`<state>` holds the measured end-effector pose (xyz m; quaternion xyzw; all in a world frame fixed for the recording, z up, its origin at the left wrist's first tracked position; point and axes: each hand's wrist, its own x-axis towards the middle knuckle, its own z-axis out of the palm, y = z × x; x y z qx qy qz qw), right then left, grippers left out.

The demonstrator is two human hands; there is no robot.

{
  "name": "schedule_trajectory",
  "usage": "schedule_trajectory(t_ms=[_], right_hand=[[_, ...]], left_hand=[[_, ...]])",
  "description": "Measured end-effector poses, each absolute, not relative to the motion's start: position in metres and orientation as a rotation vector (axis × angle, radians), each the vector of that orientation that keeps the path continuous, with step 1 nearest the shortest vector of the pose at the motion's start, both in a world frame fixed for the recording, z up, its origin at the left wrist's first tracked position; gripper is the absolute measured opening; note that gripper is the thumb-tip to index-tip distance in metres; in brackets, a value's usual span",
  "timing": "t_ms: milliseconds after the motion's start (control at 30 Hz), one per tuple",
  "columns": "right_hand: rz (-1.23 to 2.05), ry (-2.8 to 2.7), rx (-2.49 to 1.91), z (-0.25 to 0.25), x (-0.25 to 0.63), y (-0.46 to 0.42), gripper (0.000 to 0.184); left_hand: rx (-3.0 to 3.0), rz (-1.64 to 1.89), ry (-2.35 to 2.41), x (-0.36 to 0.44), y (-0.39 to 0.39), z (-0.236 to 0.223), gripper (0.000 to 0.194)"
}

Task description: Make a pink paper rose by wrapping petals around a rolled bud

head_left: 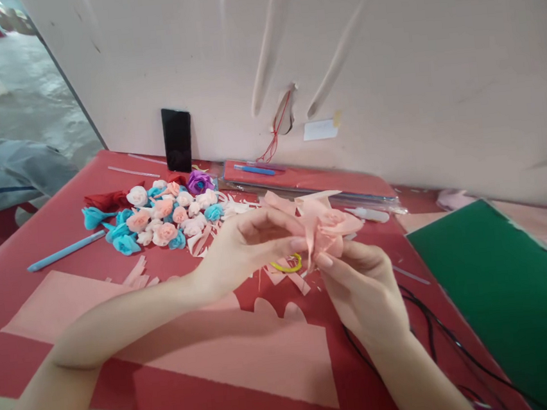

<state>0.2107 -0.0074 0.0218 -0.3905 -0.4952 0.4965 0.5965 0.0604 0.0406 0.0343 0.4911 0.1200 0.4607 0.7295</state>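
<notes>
A pink paper flower (329, 224) is held up over the red table between my two hands. My left hand (252, 242) pinches a petal on its left side with thumb and fingers. From below, my right hand (365, 280) grips the flower's base, its fingertips partly hidden behind the petals. Under the hands lie pink paper scraps (298, 283) and the yellow handle of what may be scissors (288, 265), mostly covered. A large pink paper sheet (268, 354) with a scalloped cut edge lies in front of me, partly beneath my left forearm.
Finished paper flowers (164, 231) in pink, white, blue and purple are heaped at the back left. A phone (177, 140) leans on the white panel. A blue pen (65, 251) lies left, a green board (509, 298) right, near black cables (429, 319). Someone sits at far left.
</notes>
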Motion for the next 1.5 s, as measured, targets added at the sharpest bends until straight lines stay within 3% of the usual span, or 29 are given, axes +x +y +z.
schedule_trajectory(t_ms=[233, 600, 933, 1133, 1233, 1500], right_hand=[[1.224, -1.165, -0.903, 0.021, 0.207, -0.009, 0.004], [1.220, -1.181, -0.886, 0.014, 0.205, -0.013, 0.019], [1.202, -1.187, -0.967, 0.016, 0.201, -0.014, 0.006], [1.088, -1.312, -0.966, 0.021, 0.200, -0.017, 0.010], [0.954, -1.366, -1.035, 0.024, 0.197, -0.018, 0.002], [0.522, -1.594, -1.081, 0.035, 0.195, -0.023, 0.023]], left_hand=[[1.206, 1.068, 0.245, 0.059, 0.037, 0.031, 0.008], [1.408, 1.281, 0.389, 0.061, 0.033, 0.031, 0.015], [1.301, 1.264, 0.324, 0.064, 0.029, 0.029, 0.019], [1.273, 1.306, 0.384, 0.063, 0.029, 0.025, 0.024], [1.338, 1.376, 0.430, 0.064, 0.028, 0.023, 0.026], [1.332, 1.273, 0.333, 0.063, 0.025, 0.026, 0.037]])
